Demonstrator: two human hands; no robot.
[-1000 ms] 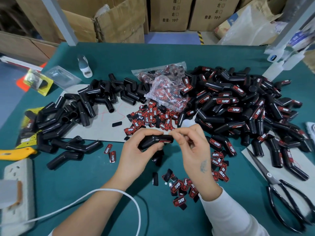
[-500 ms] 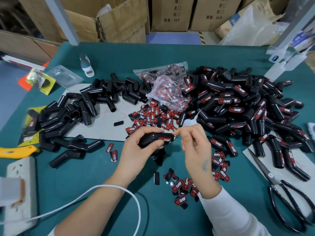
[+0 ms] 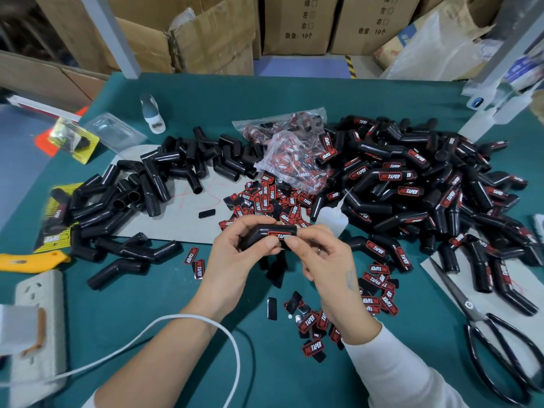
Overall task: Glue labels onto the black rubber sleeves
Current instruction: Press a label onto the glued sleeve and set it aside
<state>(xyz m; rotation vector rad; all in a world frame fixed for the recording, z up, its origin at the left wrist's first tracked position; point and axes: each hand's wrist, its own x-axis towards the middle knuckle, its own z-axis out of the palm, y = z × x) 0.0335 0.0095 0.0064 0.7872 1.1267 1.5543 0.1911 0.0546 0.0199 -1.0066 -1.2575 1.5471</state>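
Rubber sleeve point(image 3: 265, 235): black, bent like an elbow, held just above the frame centre, off the table point(image 3: 294, 95).
Label point(image 3: 279, 236): red and black, seen on the straight right arm of the sleeve, under both thumbs.
Left hand point(image 3: 235, 260): curled round the bend and left arm of the sleeve, thumb laid on the label's left end.
Right hand point(image 3: 323, 257): thumb and forefinger pinched on the sleeve's right end, at the label's right edge.
Handling: the sleeve is judged light and soft, likely to flatten if squeezed hard; its glossy skin may be slippery. Support is best taken at the bend, so the straight arm stays round under pressure.
Label handling: thin and bendable by the look of it; it is judged apt to slide on wet glue until pressed flat, so pressure from the middle outward is advised.
Loose labels point(image 3: 265, 201): heaped just above the hands; more lie below the right wrist.
Bare sleeves point(image 3: 153, 184): piled at left of centre.
Labelled sleeves point(image 3: 426, 187): piled at right.
Glue bottle point(image 3: 331, 219): pale, lying just right of the hands, nozzle toward the right pile.
Scissors point(image 3: 485, 328): lower right.
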